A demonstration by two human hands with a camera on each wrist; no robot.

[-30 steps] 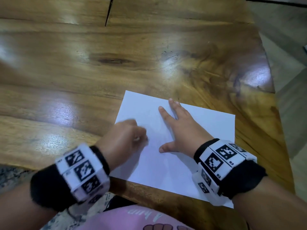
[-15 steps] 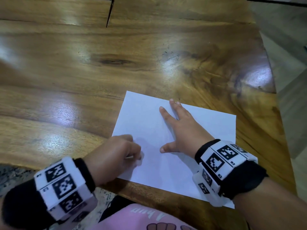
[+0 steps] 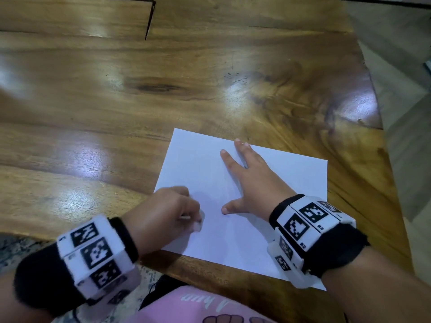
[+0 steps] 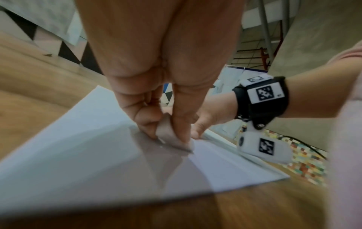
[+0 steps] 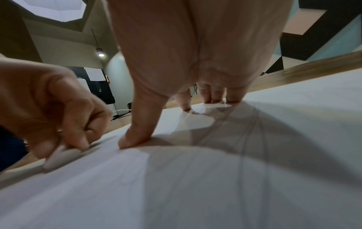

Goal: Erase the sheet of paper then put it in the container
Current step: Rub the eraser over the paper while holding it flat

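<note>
A white sheet of paper [image 3: 200, 164] lies flat on the wooden table [image 3: 116, 101] near its front edge. My left hand [image 3: 168, 213] pinches a small whitish eraser [image 3: 198, 226] and presses its tip onto the sheet's left part; in the left wrist view the eraser [image 4: 168, 134] sits between thumb and fingers on the paper [image 4: 88, 155]. My right hand [image 3: 247, 183] lies flat on the middle of the sheet, fingers spread and straight, holding it down. In the right wrist view the thumb and fingertips [image 5: 231, 96] press the paper [image 5: 215, 186]. No container shows.
The table's right edge [image 3: 382, 141] drops off to a grey floor. A dark seam [image 3: 149, 22] runs through the far tabletop. A pink garment [image 3: 186, 304] is at the front edge, below the sheet.
My left hand with the eraser slid back toward the sheet's near left edge, then slightly right again. The right hand and the sheet have stayed in place.
</note>
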